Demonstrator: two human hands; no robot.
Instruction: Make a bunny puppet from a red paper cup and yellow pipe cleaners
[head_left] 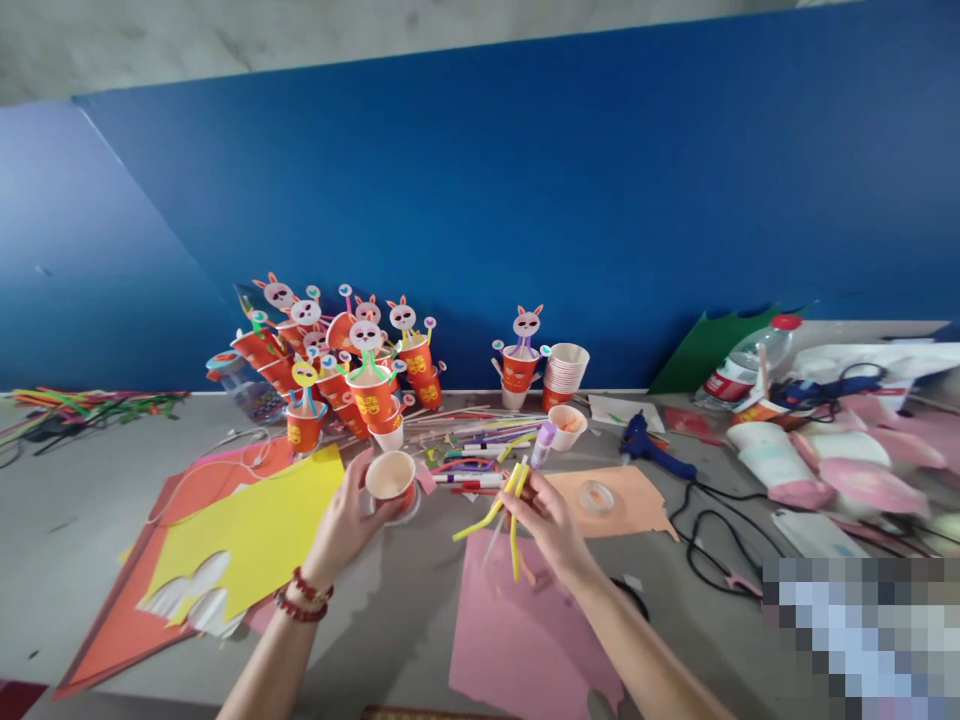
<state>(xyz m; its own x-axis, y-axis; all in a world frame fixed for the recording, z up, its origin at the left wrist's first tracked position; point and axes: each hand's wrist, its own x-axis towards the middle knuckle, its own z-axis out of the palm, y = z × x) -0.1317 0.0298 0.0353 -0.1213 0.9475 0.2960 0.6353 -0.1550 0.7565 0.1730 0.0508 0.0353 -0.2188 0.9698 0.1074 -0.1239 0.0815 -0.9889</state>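
My left hand [346, 522] grips a red paper cup [392, 480] by its side, the open mouth tilted toward me. A red bead bracelet circles that wrist. My right hand [546, 520] pinches a bundle of yellow pipe cleaners [501, 505], whose ends hang down and to the left over a pink paper sheet [517, 630]. The two hands are close together above the grey table [60, 520].
Several finished red cups with rabbit faces [352, 365] stand at the back by the blue wall. Yellow and orange paper [255, 530] lies left. A cup stack [564, 372], blue glue gun [651, 447] with black cord, markers, a bottle [742, 370] and pink shapes lie right.
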